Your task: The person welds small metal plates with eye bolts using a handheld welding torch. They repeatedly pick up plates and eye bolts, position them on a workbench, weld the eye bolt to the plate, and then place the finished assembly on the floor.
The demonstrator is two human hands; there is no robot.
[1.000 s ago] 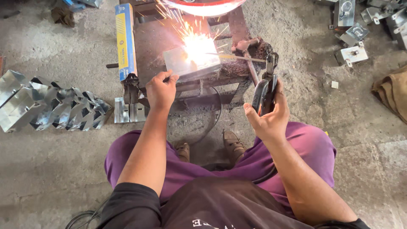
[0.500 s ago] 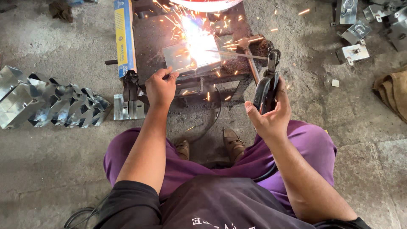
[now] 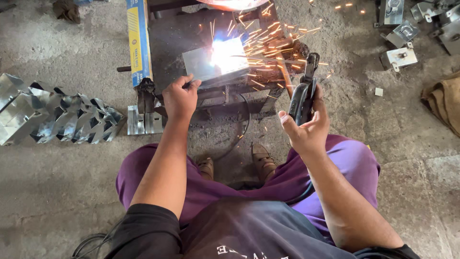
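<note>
- A rough grey concrete floor (image 3: 57, 192) fills the view, seen from above by a seated person in purple trousers whose two shoes rest just below a low, dark metal stand (image 3: 230, 96).
- On the tabletop of that stand lies a flat, shiny metal plate (image 3: 206, 62), its right part lost in a white-blue glare with orange sparks (image 3: 268, 33) flying up and to the right.
- The left hand (image 3: 179, 98) is closed at the near left corner of the plate, its fingers curled around something small and dark at the plate's edge; what exactly it grips cannot be told.
- The right hand (image 3: 306, 129) is wrapped around the dark handle of an electrode holder (image 3: 303, 93), thumb out to the left, with the holder rising upright from the fist.
- A thin welding rod (image 3: 268, 58) runs from the top of the holder leftwards to the glare on the plate.
- A blue and yellow box (image 3: 138, 41) stands on edge along the stand's left side.
- To the far left on the floor lies a row of folded shiny metal pieces (image 3: 52, 120), well apart from the hands.
- More small metal brackets (image 3: 400, 52) lie at the upper right, and a brown cloth (image 3: 443, 98) at the right edge.
</note>
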